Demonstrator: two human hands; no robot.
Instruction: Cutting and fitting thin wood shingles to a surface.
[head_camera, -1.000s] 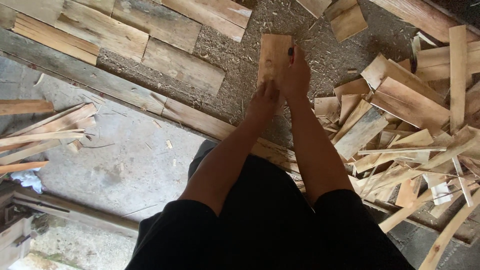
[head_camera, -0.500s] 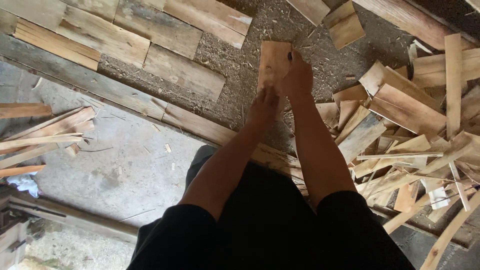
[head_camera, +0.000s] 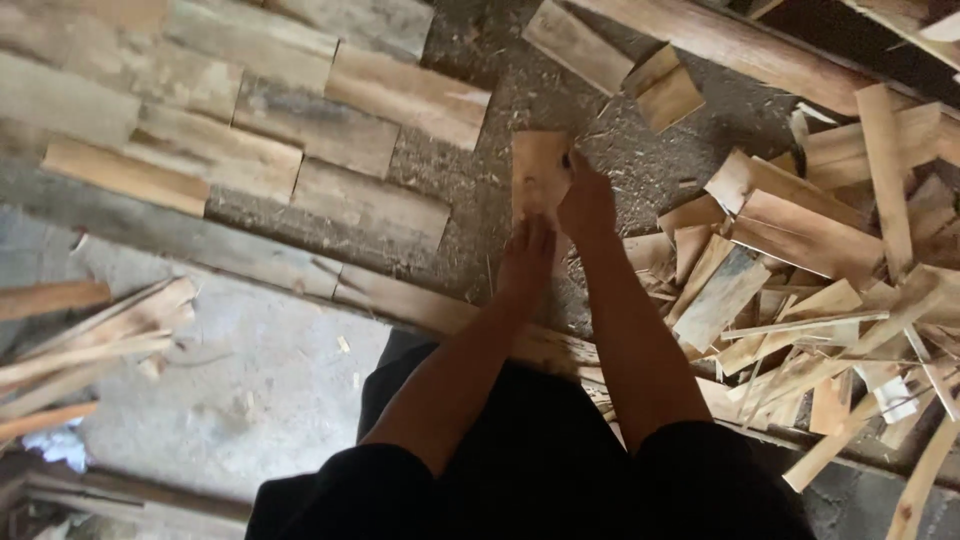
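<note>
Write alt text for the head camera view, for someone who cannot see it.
Seen from above, a person's left hand and right hand grip a short wooden board over sawdust-strewn ground. Flat boards lie in rows to the left; a loose pile of wood offcuts sits to the right.

Head-worn view, steeply down, arm's-length close

A short, flat wooden board (head_camera: 538, 172), pale tan with a reddish tinge and rough-cut edges, is held lengthwise away from the person, just above the sawdust-strewn ground. Its near end is covered by both hands; its far end is squared off.
</note>
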